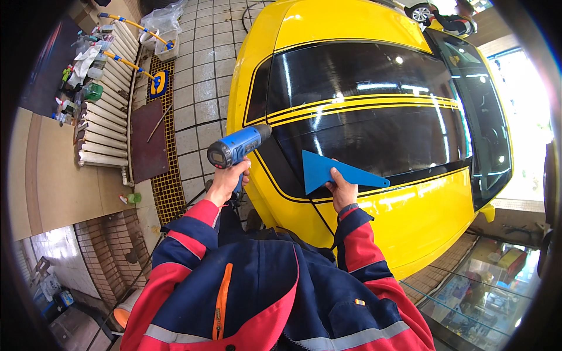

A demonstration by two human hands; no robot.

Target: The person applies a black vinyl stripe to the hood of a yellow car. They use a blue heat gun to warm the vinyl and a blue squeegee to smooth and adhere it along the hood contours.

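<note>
My left hand (228, 181) is wrapped round the grip of a blue heat gun (240, 146) with a small display on its rear end. Its dark nozzle points up and to the right, over the corner of a yellow car (404, 228). In my right hand (343, 188) is a flat blue triangular squeegee (335, 172), with the thumb on top and the wide edge to the left. Both tools are above the car's black roof panel (363, 137), which has yellow stripes. Whether the squeegee touches the car, I cannot tell.
Along the left wall stands a white radiator (105, 126) with several bottles on it. A yellow floor grating (167, 193) runs beside the tiled floor (202, 90). A glass display case (486, 292) is at the lower right. Another person (456, 22) is beyond the car, near a wheel (419, 13).
</note>
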